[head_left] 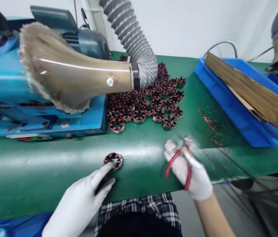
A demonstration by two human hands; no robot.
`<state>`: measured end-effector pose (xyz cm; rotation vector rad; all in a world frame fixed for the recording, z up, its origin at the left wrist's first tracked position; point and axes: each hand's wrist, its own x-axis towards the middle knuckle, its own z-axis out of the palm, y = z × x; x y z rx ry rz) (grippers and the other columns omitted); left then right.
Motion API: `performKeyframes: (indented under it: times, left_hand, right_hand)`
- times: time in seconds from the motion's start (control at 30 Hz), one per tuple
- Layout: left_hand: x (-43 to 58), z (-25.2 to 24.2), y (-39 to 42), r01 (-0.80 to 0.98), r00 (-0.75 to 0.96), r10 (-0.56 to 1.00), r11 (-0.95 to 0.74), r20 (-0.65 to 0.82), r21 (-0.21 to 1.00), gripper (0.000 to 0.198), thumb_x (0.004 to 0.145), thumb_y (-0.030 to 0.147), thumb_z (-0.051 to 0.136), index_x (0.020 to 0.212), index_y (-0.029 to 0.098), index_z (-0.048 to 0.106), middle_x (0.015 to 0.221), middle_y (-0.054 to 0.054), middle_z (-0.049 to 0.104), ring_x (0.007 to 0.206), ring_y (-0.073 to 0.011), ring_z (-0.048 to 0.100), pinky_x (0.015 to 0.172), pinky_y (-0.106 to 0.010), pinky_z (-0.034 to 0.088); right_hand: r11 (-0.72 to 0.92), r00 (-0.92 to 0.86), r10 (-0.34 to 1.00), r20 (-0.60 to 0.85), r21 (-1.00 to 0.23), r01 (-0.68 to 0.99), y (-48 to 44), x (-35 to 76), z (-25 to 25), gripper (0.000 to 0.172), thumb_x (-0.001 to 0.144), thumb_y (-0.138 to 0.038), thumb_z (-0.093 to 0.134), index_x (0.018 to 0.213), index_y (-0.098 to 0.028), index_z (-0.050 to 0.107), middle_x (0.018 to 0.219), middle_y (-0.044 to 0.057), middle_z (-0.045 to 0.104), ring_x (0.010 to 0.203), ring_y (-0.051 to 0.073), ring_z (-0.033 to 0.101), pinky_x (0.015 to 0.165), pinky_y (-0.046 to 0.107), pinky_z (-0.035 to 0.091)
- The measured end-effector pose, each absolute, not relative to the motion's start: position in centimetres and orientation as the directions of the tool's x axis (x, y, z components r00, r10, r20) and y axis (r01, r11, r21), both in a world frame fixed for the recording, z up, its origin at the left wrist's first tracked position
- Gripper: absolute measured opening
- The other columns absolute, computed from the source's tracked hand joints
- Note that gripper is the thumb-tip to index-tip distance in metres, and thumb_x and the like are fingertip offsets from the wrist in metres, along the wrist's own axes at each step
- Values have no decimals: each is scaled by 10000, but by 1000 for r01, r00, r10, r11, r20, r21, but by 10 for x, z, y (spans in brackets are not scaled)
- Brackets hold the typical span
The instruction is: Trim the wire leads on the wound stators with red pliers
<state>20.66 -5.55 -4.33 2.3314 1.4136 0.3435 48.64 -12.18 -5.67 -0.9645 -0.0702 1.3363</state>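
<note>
A copper-wound motor stator (pixel 119 163) lies on the green bench, with thin wire ends sticking out to its right. My left hand (pixel 84 194), in a white glove, reaches its forefinger to the ring's near edge; the thumb is spread apart from it. Further right, my gloved right hand (pixel 198 177) holds red-handled cutting pliers (pixel 170 163), their handles pointing toward me. Motion blurs the plier jaws and fingertips. Past the hands, several similar stators (pixel 139 116) stand grouped on the bench.
A blue machine (pixel 94 115) with a cloudy funnel hood (pixel 79 69) and grey flexible duct (pixel 139 36) occupies the left. At right sits a blue tray (pixel 227 102) holding cardboard strips (pixel 252 89). Copper wire clippings (pixel 210 123) lie beside it on the green bench (pixel 42 177).
</note>
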Motion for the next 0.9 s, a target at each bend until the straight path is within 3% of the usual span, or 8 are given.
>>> performKeyframes:
  times: [0.07,0.13,0.23,0.33,0.47,0.53,0.6,0.9]
  left_hand:
    - [216,-47,-50,793,484,872,-403,-72,458,266,838,387,412,1014,271,575,962,23,673,803,-186,644,734,-273,497]
    - [232,-49,-39,785,503,856,-395,-120,478,273,864,321,372,1049,248,558,1015,-8,657,859,-200,630,789,-318,479]
    - [259,-48,-24,692,587,808,-471,-47,547,387,833,223,430,1221,226,424,1169,-41,569,1019,-200,550,885,-346,425]
    - [281,-47,-20,556,723,690,-620,48,554,479,774,194,535,1231,217,393,1219,-44,510,1117,-201,448,953,-358,356]
    - [310,-54,-15,451,834,542,-776,101,441,384,761,376,590,1108,241,493,1215,-32,497,1103,-239,422,931,-394,336]
    - [326,-59,-6,471,821,556,-788,130,396,439,767,451,565,1130,218,481,1186,-44,513,1054,-243,444,901,-385,349]
    - [345,-64,6,496,799,581,-783,155,375,483,762,489,554,1141,200,473,1119,-43,544,1004,-236,462,892,-373,351]
    - [395,-72,41,594,687,691,-712,225,375,484,796,457,509,1111,95,453,1160,-137,487,1063,-280,418,881,-397,369]
  right_hand:
    - [-55,551,705,-447,-809,-585,-115,528,-50,163,759,-325,527,857,-214,597,1086,67,600,1123,194,481,990,384,356]
    - [-20,651,657,-380,-872,-489,-112,558,-38,140,735,-331,523,821,-228,566,1057,43,608,1110,168,487,991,327,351]
    - [-252,796,575,-191,-966,-50,-113,569,-22,251,727,-423,510,878,-223,526,978,58,623,995,216,553,896,362,420]
    - [-521,782,623,10,-740,425,-115,552,-25,392,691,-521,514,906,-195,547,857,90,629,831,278,579,752,401,446]
    - [-386,417,904,95,-235,892,-109,532,-53,464,750,-588,432,841,-169,608,778,105,615,710,269,558,633,361,411]
    - [-299,300,946,124,-27,954,-105,530,-65,485,787,-585,402,842,-154,618,765,113,605,703,275,542,633,362,391]
    - [-291,276,947,164,71,954,-103,531,-71,492,810,-565,384,874,-137,618,775,122,597,713,280,533,649,365,385]
    - [-129,101,958,269,85,988,-97,538,-77,503,865,-506,319,1040,-127,600,991,148,555,877,283,511,798,397,388]
